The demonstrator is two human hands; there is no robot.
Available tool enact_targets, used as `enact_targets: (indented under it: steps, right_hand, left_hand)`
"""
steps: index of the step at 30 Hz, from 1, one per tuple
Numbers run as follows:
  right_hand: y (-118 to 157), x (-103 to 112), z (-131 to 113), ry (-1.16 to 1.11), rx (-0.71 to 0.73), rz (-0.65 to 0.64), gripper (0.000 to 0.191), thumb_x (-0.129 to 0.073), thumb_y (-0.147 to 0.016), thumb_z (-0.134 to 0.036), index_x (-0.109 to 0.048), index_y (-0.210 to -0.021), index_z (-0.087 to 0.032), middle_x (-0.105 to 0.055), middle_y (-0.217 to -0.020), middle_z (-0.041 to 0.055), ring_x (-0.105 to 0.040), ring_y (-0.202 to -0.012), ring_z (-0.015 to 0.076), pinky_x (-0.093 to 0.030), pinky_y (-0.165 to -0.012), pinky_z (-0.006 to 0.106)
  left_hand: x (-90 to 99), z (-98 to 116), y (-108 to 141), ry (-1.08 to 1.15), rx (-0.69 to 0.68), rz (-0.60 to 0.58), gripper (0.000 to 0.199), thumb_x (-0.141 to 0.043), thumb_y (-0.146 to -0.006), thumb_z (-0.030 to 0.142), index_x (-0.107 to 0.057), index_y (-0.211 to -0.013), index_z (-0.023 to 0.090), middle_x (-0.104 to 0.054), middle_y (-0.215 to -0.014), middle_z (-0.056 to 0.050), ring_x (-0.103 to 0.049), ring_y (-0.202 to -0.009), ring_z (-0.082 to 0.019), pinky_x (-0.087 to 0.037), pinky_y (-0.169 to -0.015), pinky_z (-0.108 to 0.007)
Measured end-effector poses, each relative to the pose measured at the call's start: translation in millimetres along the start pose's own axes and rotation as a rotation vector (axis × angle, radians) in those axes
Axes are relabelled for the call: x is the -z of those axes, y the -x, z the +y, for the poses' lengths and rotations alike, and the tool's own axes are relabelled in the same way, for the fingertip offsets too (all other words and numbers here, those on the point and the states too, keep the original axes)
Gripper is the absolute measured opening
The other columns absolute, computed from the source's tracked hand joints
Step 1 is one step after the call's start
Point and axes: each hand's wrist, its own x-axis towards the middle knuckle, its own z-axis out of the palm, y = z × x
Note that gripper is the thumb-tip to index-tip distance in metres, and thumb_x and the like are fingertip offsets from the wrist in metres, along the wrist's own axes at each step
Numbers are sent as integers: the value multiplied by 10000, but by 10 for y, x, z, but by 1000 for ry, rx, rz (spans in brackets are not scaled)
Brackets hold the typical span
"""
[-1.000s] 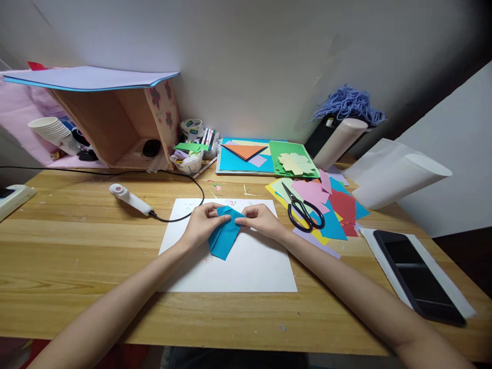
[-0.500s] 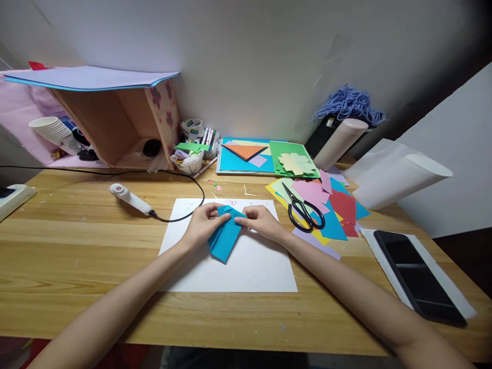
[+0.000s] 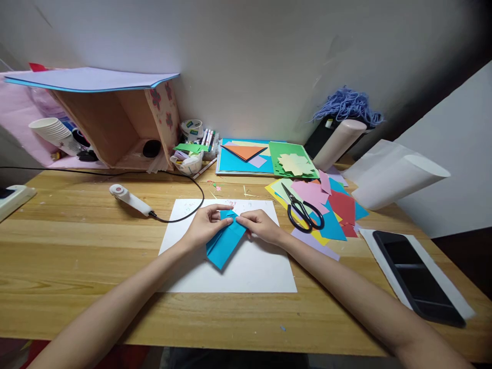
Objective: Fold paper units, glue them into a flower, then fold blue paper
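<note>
A folded piece of blue paper [image 3: 226, 245] is held tilted over a white sheet [image 3: 265, 269], its top end between my two hands. My left hand [image 3: 209, 223] grips its upper left part, thumb on the front face and the index finger reaching along the top. At the upper right edge, my right hand [image 3: 261, 225] pinches the paper between thumb and fingers. Fold lines run down the paper's left side. What the fingers do behind the paper is hidden.
Black-handled scissors [image 3: 305, 210] lie on coloured paper scraps [image 3: 344, 205] to the right. Further right rests a phone [image 3: 417, 277]. A white corded device [image 3: 130, 200] is at left, its black cable touching the sheet's edge. Behind stand an open box [image 3: 126, 123] and markers [image 3: 208, 137].
The blue paper's lower end has shifted slightly down and left, and more of its front face shows. My left index finger has straightened along the top. Both hands keep hold.
</note>
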Motion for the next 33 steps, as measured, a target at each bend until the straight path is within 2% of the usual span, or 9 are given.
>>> enact_targets:
  steps: [3, 6, 9, 12, 19, 27, 33]
  right_hand:
    - [8, -8, 1, 15, -8, 14, 465, -391, -880, -450, -416, -511, -167, -438, -455, -38, -404, -452, 85, -317, -509, 218]
    - [2, -13, -5, 85, 49, 38, 456, -385, -884, -437, -380, -515, -169, -396, -495, -41, -368, -485, 83, -280, -507, 221]
    - [-13, -9, -6, 136, 95, 30, 431, -402, -875, -437, -356, -540, -170, -348, -538, -44, -330, -514, 82, -245, -501, 221]
    - [-16, -9, -3, 136, 111, 16, 416, -415, -872, -422, -340, -548, -170, -315, -544, -47, -306, -522, 80, -231, -498, 220]
    - [0, -26, -13, 71, 101, 42, 411, -400, -880, -411, -308, -555, -175, -295, -549, -48, -287, -521, 79, -221, -492, 222]
    - [-17, -11, 11, 34, 114, -92, 424, -381, -888, -428, -291, -557, -178, -280, -543, -53, -287, -519, 79, -239, -501, 218]
    - [-20, 17, 11, 17, 78, -135, 421, -353, -894, -458, -381, -586, -173, -369, -543, -45, -346, -525, 87, -276, -519, 220]
  left_hand:
    - [6, 15, 4, -42, -5, -3, 503, -674, -678, 366, -565, -1092, 101, -672, -812, -95, -612, -686, -168, -457, -579, -256]
    - [16, 39, 11, -98, -54, -8, 495, -671, -685, 346, -556, -1113, 127, -620, -682, -26, -559, -605, -124, -415, -523, -213]
    - [17, 51, 19, -127, -72, -65, 536, -672, -685, 319, -516, -1172, 156, -545, -588, 29, -487, -527, -89, -366, -474, -184]
    - [-2, 47, 26, -91, -39, -122, 596, -674, -680, 314, -464, -1212, 148, -542, -597, 29, -485, -529, -90, -356, -467, -179]
    - [-19, 54, 37, -65, -23, -143, 604, -673, -682, 316, -448, -1214, 140, -583, -696, -9, -527, -611, -111, -399, -533, -201]
    - [-31, 30, 60, -74, -13, -241, 633, -662, -691, 363, -420, -1239, 157, -555, -637, 23, -468, -530, -84, -338, -477, -185]
    - [-25, 40, 41, -61, 15, -204, 610, -668, -680, 358, -457, -1212, 148, -590, -671, 4, -517, -575, -104, -392, -521, -209]
